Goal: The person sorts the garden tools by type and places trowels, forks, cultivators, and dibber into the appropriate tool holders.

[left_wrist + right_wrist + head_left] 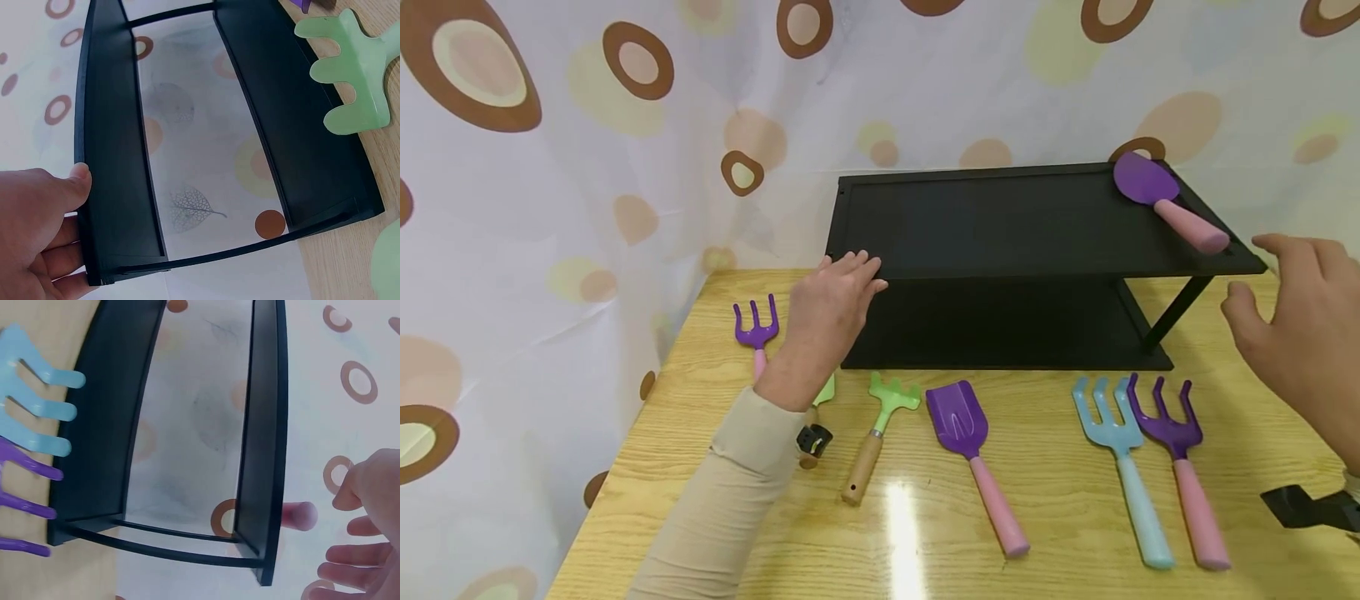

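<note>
A two-tier black rack (pixel 985 225) stands on the wooden table. My left hand (pixel 835 300) holds its upper left front corner, fingers over the top and thumb at the front edge, as the left wrist view (pixel 37 225) shows. A purple trowel (pixel 1146 179) with a pink handle lies on the top tier's right end. Just right of that handle my right hand (pixel 1307 325) hovers, fingers loosely bent and holding nothing; the right wrist view shows the handle end (pixel 300 515) apart from the fingers.
Before the rack lie a purple shovel (pixel 958 417), a green rake (pixel 891 400), a light blue fork (pixel 1112 433) and a purple fork (pixel 1176 433). Another purple fork (pixel 756 329) and a green-bladed tool (pixel 826 392) are partly hidden by my left arm. Patterned cloth hangs behind.
</note>
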